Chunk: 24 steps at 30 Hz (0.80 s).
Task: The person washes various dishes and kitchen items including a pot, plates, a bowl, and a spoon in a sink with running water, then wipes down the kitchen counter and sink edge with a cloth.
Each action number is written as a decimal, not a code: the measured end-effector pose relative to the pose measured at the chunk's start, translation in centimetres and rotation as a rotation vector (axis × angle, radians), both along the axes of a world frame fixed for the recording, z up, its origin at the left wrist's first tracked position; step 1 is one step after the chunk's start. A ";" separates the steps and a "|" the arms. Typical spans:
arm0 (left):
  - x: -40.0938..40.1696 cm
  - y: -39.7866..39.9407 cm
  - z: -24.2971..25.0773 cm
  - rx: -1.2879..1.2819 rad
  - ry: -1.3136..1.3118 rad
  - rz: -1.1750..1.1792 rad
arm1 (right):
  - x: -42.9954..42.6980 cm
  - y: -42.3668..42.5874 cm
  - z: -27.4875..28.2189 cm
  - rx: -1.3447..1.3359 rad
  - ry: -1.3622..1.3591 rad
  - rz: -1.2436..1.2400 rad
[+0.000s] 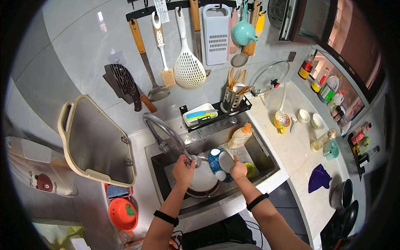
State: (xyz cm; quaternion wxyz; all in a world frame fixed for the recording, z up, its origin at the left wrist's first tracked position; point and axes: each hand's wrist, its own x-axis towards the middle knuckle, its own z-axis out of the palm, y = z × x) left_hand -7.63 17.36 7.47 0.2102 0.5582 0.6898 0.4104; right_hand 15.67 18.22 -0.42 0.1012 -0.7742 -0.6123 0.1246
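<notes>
Both hands are over a stainless steel sink (197, 207). My left hand (183, 171) grips the spray head of the curved metal faucet (165, 126). In my right hand (238, 169) is the edge of a blue-and-white patterned dish (215, 161), tilted, its details partly hidden by the fingers. Under the hands, low in the sink, lies a large white round dish or pan (203, 178). A cream bottle with an orange cap (240, 137) stands in the sink's far right corner. Beside my right hand is a round green scrubber (250, 169).
Behind the sink, a black rack (215, 118) bears a white tray with knives and a metal chopsticks holder (232, 99). A framed cutting board (100, 143) leans at left above a red colander (123, 214). Cups, bowls and a purple cloth (319, 178) are on the right counter.
</notes>
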 end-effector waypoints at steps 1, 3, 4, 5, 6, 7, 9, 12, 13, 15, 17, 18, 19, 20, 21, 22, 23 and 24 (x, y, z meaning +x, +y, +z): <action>0.0 -0.1 0.1 -0.049 -0.021 -0.003 | -0.2 -0.1 -0.7 0.000 -0.001 0.005; 0.5 -0.5 0.8 -0.088 -0.074 0.014 | -0.7 -0.1 -2.0 -0.252 0.842 -0.398; 0.9 -0.6 1.2 -0.126 -0.128 0.025 | -1.7 -0.1 -3.4 -0.190 1.170 -0.544; 1.3 -0.5 0.9 -0.125 -0.128 0.024 | -2.0 -0.4 -4.6 -0.188 1.169 -0.544; 1.2 -0.3 0.4 -0.115 -0.183 0.015 | -3.1 -0.4 -4.8 -0.312 1.296 -0.633; 1.1 -0.1 -0.1 -0.104 -0.237 0.004 | -4.1 -0.5 -4.9 -0.439 1.418 -0.724; 1.1 0.2 -0.8 -0.051 -0.226 0.002 | -5.7 -1.2 -5.4 -0.479 1.431 -0.717; 0.4 0.1 -1.1 0.083 -0.092 0.018 | -6.3 -2.7 -5.8 -0.438 1.437 -0.680; 0.0 -0.1 -0.9 0.163 0.034 0.044 | -6.7 -3.3 -4.4 -0.364 1.429 -0.642; -0.1 -0.7 0.2 0.112 0.003 0.029 | -6.2 -4.1 -3.3 -0.292 1.278 -0.640; 0.0 -0.5 0.4 0.073 -0.024 0.013 | -4.7 -4.6 -5.0 0.243 0.521 -0.102; -0.4 -0.8 -0.3 0.065 -0.067 0.018 | -4.9 -4.5 -3.2 0.202 0.351 -0.079; -0.4 -0.8 -0.6 0.058 -0.118 0.011 | -4.5 -4.1 -1.6 0.206 0.348 -0.078; -0.2 -0.8 -0.4 0.054 -0.123 0.007 | -3.9 -4.2 -0.3 0.218 0.294 -0.021; 0.0 -0.8 0.2 0.038 -0.112 0.017 | -3.4 -4.3 0.3 0.229 0.241 0.040; 0.1 -0.9 0.5 0.021 -0.102 0.026 | -2.7 -4.0 -0.5 0.355 0.220 0.077; 0.1 -0.9 0.3 0.015 -0.105 0.025 | -2.2 -4.1 -0.5 0.350 0.217 0.075; -0.1 -0.7 0.1 0.041 -0.121 0.023 | -1.8 -3.8 -0.3 0.423 0.204 0.108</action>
